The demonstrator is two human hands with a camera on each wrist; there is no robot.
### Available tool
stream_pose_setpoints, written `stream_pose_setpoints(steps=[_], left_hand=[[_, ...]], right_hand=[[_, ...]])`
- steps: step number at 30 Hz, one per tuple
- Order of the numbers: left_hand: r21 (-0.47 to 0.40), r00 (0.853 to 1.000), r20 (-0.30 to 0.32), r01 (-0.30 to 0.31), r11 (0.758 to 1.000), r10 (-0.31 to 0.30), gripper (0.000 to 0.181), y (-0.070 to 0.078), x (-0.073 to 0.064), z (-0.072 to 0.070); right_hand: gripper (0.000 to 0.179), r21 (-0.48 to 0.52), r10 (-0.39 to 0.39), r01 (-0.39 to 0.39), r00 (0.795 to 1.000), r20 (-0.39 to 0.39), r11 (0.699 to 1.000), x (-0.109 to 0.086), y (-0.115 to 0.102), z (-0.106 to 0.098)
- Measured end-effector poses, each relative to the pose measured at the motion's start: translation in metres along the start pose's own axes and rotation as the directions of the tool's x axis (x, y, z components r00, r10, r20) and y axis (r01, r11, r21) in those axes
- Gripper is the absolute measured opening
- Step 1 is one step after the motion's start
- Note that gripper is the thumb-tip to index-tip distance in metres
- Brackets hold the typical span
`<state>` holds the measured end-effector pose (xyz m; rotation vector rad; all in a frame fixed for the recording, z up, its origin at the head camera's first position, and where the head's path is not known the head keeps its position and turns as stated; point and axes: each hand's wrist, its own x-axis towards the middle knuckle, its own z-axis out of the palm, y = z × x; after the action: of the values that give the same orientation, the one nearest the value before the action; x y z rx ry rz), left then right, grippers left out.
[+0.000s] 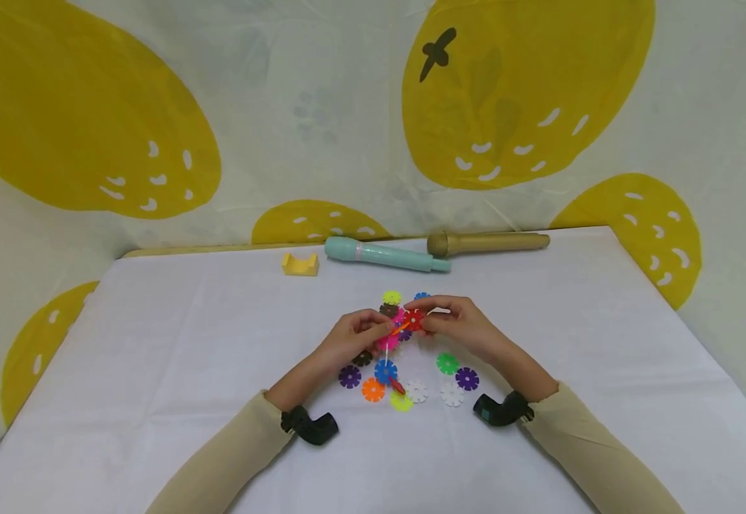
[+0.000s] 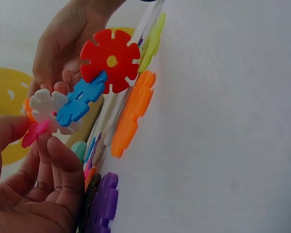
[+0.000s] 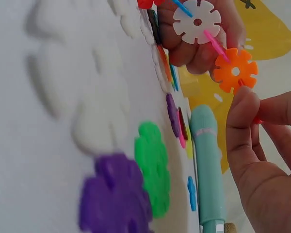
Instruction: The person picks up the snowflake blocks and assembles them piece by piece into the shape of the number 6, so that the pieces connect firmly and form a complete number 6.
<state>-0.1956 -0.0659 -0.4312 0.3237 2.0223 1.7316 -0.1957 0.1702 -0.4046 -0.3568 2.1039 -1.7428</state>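
Note:
My left hand [image 1: 355, 337] pinches a pink notched disc [image 2: 35, 133] in a chain of plastic snowflake discs held above the table. From the pink one the chain runs through a white disc [image 2: 40, 101] and a blue disc [image 2: 78, 105] to a dangling red disc [image 2: 98, 56]. At its other end, an orange disc [image 3: 224, 72] is slotted to the pink one. Between thumb and fingers, my right hand [image 1: 469, 325] grips another red disc [image 1: 415, 323], its edge right at the orange disc's rim. Fingers hide much of that red disc in the right wrist view.
Loose discs lie around and below the hands, among them a green disc [image 1: 447, 363], a purple disc [image 1: 467, 378] and an orange one [image 1: 373, 390]. Farther back are a teal microphone [image 1: 385, 255], a gold microphone [image 1: 495, 243] and a small yellow stand [image 1: 300, 265].

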Motion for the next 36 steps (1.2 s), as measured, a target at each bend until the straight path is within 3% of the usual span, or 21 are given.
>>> stream_pose_setpoints(steps=[12,18,22,25,29,36], left_hand=[[0.08,1.0,-0.009,0.002,0.997,-0.001,0.03,-0.002,0.001,0.001],[0.103,1.0,0.005,-0.023,0.994,0.022,0.028,-0.001,0.001,0.001],[0.093,0.999,-0.034,-0.037,0.995,0.04,0.027,-0.002,0.001,0.0],[0.078,0.996,-0.075,-0.034,0.996,0.04,0.025,-0.002,0.002,-0.001],[0.061,0.994,-0.106,-0.017,0.998,0.023,0.025,-0.002,0.003,-0.001],[0.046,0.993,-0.115,0.008,0.999,-0.003,0.024,-0.003,0.003,-0.001]], right_hand=[[0.03,0.036,0.007,-0.007,1.0,-0.008,0.999,-0.001,0.001,0.014],[0.023,-0.022,-0.045,0.046,0.999,0.027,0.999,-0.001,0.004,0.015],[0.023,-0.07,-0.029,0.035,0.995,0.095,0.997,0.0,0.007,0.011],[0.02,-0.142,0.004,0.026,0.978,0.209,0.99,0.0,0.009,0.007],[0.015,-0.228,0.014,0.074,0.932,0.363,0.971,0.0,0.011,0.003],[0.019,-0.285,0.007,0.138,0.891,0.455,0.948,-0.001,0.011,0.004]])
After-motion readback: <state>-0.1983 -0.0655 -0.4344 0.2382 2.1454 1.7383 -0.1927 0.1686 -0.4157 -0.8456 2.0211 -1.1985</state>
